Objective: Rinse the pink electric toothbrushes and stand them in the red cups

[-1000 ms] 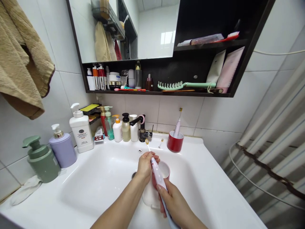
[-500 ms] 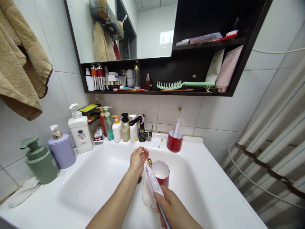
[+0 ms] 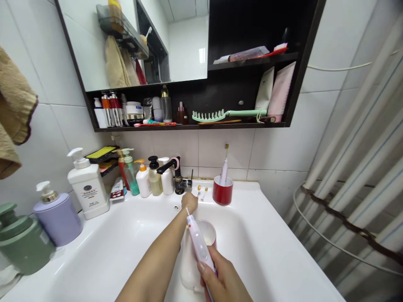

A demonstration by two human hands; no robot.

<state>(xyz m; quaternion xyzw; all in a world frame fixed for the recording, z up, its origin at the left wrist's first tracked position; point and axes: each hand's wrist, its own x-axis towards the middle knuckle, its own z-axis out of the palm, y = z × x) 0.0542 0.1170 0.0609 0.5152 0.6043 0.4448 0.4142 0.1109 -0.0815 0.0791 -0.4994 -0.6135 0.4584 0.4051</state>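
Observation:
My left hand (image 3: 189, 202) reaches to the back rim of the sink, fingers closed and mostly turned from view. A small toothbrush head (image 3: 199, 188) with yellowish bristles sticks up from it. Beside that lies a second toothbrush head (image 3: 205, 193) on the rim. Closer to me, my right hand (image 3: 225, 274) grips a pale electric toothbrush handle (image 3: 198, 241). Its thin metal shaft is bare and points up and away. Behind the handle, partly hidden, a red cup with a white inside (image 3: 208, 230) stands in the basin, next to a whitish tray (image 3: 188, 274).
Another red cup (image 3: 223, 196) on the rim holds an electric toothbrush (image 3: 223, 172) upright. Left of it is the black faucet (image 3: 178, 174), then several pump bottles (image 3: 155, 178). A dark mirror cabinet (image 3: 189, 128) overhangs the sink. White pipes (image 3: 355, 159) run along the right.
My left hand has moved right and away from the handle's shaft, carrying the toothbrush head to beside the other one on the rim. My right hand still holds the handle. The view has shifted.

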